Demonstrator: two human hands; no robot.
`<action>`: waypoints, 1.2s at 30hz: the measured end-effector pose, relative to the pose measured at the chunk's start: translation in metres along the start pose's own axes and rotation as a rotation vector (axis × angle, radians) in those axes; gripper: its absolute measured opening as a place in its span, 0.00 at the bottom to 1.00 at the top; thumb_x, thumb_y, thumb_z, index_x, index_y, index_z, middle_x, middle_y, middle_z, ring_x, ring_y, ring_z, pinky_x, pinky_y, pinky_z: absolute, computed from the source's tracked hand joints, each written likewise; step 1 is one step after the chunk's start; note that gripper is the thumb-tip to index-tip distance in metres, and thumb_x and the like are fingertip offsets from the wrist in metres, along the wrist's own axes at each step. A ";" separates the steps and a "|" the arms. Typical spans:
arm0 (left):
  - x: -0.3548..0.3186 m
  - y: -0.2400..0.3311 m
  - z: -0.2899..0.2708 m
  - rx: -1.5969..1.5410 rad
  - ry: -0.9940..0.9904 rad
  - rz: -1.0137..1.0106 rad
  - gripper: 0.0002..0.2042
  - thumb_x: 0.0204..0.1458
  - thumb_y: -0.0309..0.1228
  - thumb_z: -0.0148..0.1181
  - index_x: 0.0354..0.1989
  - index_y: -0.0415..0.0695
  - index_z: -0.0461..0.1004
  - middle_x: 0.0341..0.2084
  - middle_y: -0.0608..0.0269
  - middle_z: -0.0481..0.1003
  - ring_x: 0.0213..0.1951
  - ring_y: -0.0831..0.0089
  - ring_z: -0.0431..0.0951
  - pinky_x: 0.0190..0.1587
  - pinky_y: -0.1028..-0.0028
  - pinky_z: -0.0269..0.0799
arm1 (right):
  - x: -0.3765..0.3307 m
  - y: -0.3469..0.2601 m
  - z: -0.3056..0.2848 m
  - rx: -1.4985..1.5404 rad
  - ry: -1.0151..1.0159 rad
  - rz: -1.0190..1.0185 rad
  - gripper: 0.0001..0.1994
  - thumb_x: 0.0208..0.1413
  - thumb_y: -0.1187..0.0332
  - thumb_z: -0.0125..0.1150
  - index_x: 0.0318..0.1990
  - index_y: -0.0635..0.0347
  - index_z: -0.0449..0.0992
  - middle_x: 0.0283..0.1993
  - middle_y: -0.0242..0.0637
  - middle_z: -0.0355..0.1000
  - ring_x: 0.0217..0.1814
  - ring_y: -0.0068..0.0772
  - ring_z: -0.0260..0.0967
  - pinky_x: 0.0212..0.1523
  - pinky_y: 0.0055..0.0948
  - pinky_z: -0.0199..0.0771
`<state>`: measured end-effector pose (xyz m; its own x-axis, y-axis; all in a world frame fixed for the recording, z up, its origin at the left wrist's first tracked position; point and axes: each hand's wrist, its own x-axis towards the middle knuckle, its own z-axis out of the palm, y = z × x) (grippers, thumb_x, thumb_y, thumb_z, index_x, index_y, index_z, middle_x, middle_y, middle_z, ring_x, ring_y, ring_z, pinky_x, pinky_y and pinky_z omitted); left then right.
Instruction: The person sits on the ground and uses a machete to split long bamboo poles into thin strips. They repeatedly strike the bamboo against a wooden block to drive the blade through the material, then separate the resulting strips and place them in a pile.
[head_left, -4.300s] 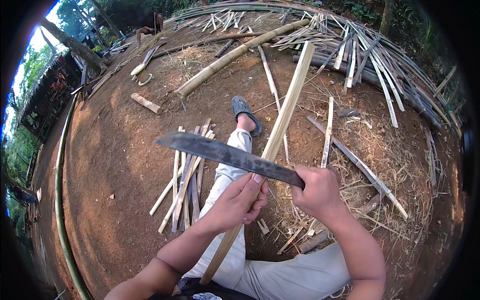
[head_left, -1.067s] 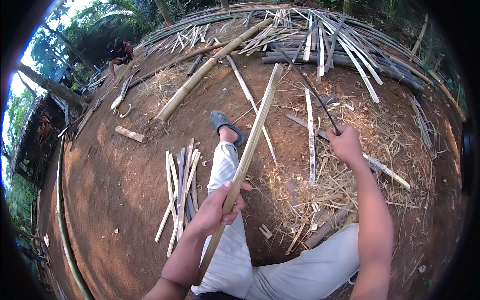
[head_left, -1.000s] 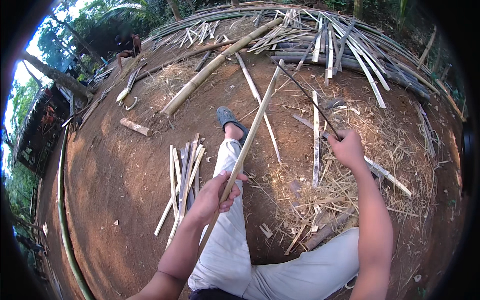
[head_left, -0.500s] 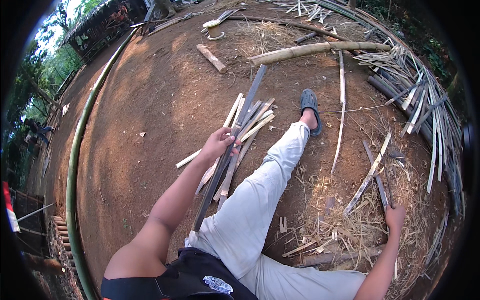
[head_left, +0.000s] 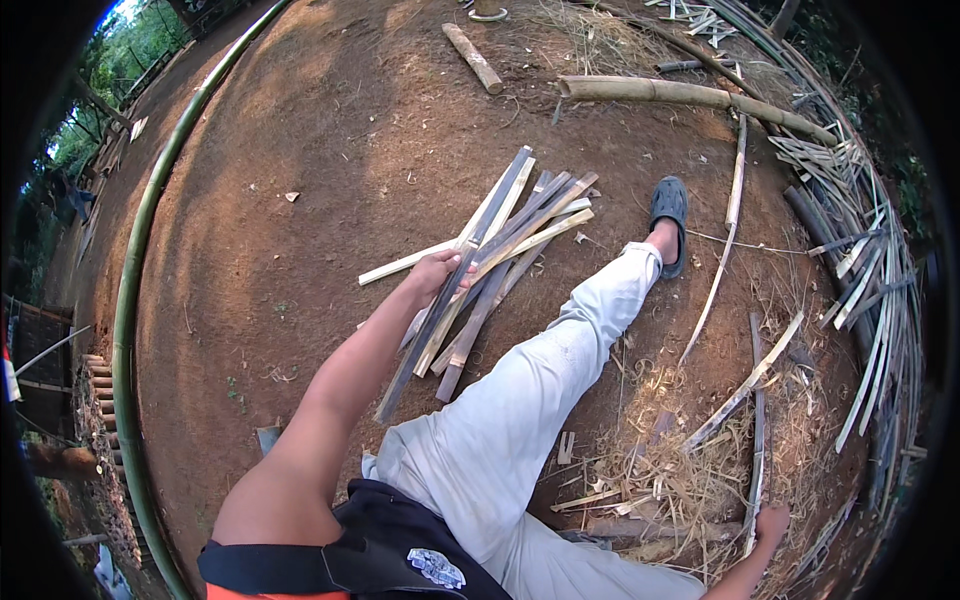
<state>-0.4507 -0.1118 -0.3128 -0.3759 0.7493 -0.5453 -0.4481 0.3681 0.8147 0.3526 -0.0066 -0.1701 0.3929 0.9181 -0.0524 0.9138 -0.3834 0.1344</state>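
Note:
My left hand [head_left: 438, 276] is shut on a long dark bamboo strip [head_left: 500, 200] and holds it down across a pile of split bamboo strips [head_left: 520, 235] on the red dirt, left of my outstretched leg. My right hand [head_left: 770, 522] is low at the bottom right among straw, fingers curled on the handle of a long grey machete [head_left: 757, 420]. Its blade lies along the ground, pointing away from me.
My leg in light trousers [head_left: 540, 390] ends in a dark sandal [head_left: 668, 208]. A thick bamboo pole [head_left: 690, 94] and a short log [head_left: 474, 58] lie beyond. A long green bamboo [head_left: 135, 290] curves along the left. Slats [head_left: 860, 230] heap up at right; shavings [head_left: 670, 480] lie near my hip.
My view swung left and down. My left hand carried the bamboo strip from upright in front of me onto the pile. My right hand dropped to the ground with the machete.

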 end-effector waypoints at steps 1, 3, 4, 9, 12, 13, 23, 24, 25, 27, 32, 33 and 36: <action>0.005 -0.003 -0.003 0.020 0.019 0.011 0.17 0.68 0.31 0.42 0.61 0.39 0.65 0.37 0.60 0.79 0.26 0.78 0.76 0.27 0.79 0.75 | 0.001 0.002 -0.002 0.014 -0.041 0.023 0.18 0.47 0.62 0.67 0.32 0.75 0.77 0.36 0.64 0.74 0.44 0.63 0.73 0.47 0.50 0.70; 0.022 0.003 -0.005 0.097 0.033 0.065 0.16 0.68 0.31 0.42 0.60 0.40 0.67 0.36 0.59 0.79 0.25 0.79 0.76 0.26 0.79 0.74 | -0.003 0.018 -0.004 0.035 -0.118 0.076 0.18 0.47 0.62 0.66 0.32 0.75 0.77 0.37 0.64 0.74 0.44 0.63 0.73 0.47 0.50 0.70; 0.032 0.008 -0.006 0.135 0.040 0.092 0.16 0.68 0.31 0.43 0.59 0.40 0.67 0.35 0.59 0.79 0.25 0.79 0.76 0.26 0.79 0.74 | -0.007 0.028 0.005 0.061 0.054 0.031 0.18 0.47 0.63 0.66 0.31 0.76 0.77 0.35 0.63 0.75 0.43 0.64 0.73 0.46 0.50 0.70; 0.081 0.015 -0.009 0.653 0.392 0.313 0.24 0.63 0.41 0.52 0.63 0.41 0.63 0.44 0.48 0.76 0.42 0.60 0.78 0.46 0.63 0.75 | -0.031 -0.004 -0.031 -0.046 -0.007 0.021 0.17 0.45 0.62 0.69 0.26 0.72 0.76 0.32 0.60 0.74 0.36 0.57 0.73 0.42 0.47 0.69; 0.087 -0.006 -0.006 1.024 0.423 0.304 0.37 0.54 0.52 0.59 0.67 0.43 0.57 0.56 0.41 0.67 0.58 0.50 0.69 0.59 0.57 0.66 | -0.053 -0.018 -0.057 -0.045 0.029 -0.008 0.16 0.46 0.64 0.68 0.26 0.72 0.76 0.30 0.60 0.73 0.35 0.58 0.72 0.40 0.48 0.68; 0.082 -0.016 -0.003 1.095 0.378 0.268 0.42 0.51 0.56 0.61 0.69 0.43 0.54 0.60 0.39 0.64 0.62 0.47 0.65 0.63 0.55 0.62 | -0.056 -0.012 -0.057 -0.033 0.057 -0.044 0.14 0.46 0.65 0.68 0.26 0.72 0.76 0.27 0.59 0.72 0.33 0.59 0.72 0.37 0.48 0.68; 0.023 -0.089 -0.029 1.483 0.327 0.096 0.58 0.36 0.56 0.73 0.71 0.40 0.44 0.58 0.45 0.62 0.59 0.52 0.65 0.59 0.55 0.63 | -0.129 -0.064 -0.134 -0.320 -0.035 -0.088 0.24 0.47 0.49 0.65 0.35 0.67 0.80 0.37 0.57 0.77 0.38 0.61 0.75 0.37 0.50 0.74; 0.018 -0.084 -0.029 1.527 0.316 0.150 0.55 0.37 0.52 0.74 0.70 0.40 0.46 0.55 0.47 0.64 0.58 0.52 0.66 0.59 0.56 0.63 | -0.133 -0.071 -0.133 -0.344 -0.050 -0.056 0.26 0.47 0.49 0.65 0.36 0.69 0.80 0.38 0.60 0.76 0.40 0.62 0.75 0.38 0.51 0.74; 0.024 -0.089 -0.038 1.542 0.286 0.216 0.52 0.38 0.49 0.73 0.69 0.39 0.49 0.55 0.47 0.64 0.58 0.52 0.65 0.58 0.56 0.64 | -0.139 -0.079 -0.134 -0.337 -0.038 -0.093 0.26 0.48 0.49 0.65 0.35 0.70 0.80 0.37 0.61 0.76 0.39 0.62 0.75 0.39 0.52 0.74; 0.026 -0.089 -0.039 1.531 0.296 0.246 0.48 0.39 0.47 0.72 0.66 0.38 0.53 0.53 0.47 0.66 0.57 0.53 0.67 0.58 0.57 0.63 | -0.157 -0.088 -0.138 -0.335 -0.015 -0.137 0.26 0.48 0.49 0.65 0.33 0.72 0.80 0.34 0.63 0.75 0.39 0.62 0.75 0.40 0.53 0.73; 0.027 -0.090 -0.047 1.427 0.398 0.110 0.36 0.41 0.47 0.71 0.54 0.39 0.63 0.46 0.48 0.74 0.52 0.54 0.73 0.57 0.57 0.62 | -0.186 -0.087 -0.119 -0.348 -0.067 -0.227 0.20 0.49 0.54 0.64 0.37 0.65 0.82 0.32 0.60 0.76 0.37 0.62 0.75 0.40 0.50 0.74; 0.028 -0.088 -0.048 1.410 0.388 0.088 0.34 0.42 0.47 0.71 0.52 0.39 0.64 0.44 0.48 0.75 0.51 0.54 0.74 0.57 0.57 0.62 | -0.187 -0.087 -0.114 -0.301 -0.114 -0.226 0.20 0.49 0.53 0.64 0.38 0.65 0.82 0.32 0.60 0.76 0.37 0.61 0.75 0.40 0.50 0.74; 0.024 -0.090 -0.058 1.307 0.403 0.165 0.29 0.45 0.45 0.70 0.47 0.38 0.64 0.43 0.44 0.76 0.49 0.49 0.76 0.51 0.53 0.68 | -0.191 -0.096 -0.117 -0.261 -0.247 -0.204 0.20 0.48 0.54 0.64 0.40 0.64 0.82 0.35 0.59 0.77 0.39 0.59 0.76 0.40 0.50 0.74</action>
<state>-0.4661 -0.1586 -0.4105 -0.6573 0.7068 -0.2615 0.6210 0.7046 0.3433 0.1775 -0.1328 -0.0574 0.2488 0.9084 -0.3359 0.9311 -0.1289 0.3412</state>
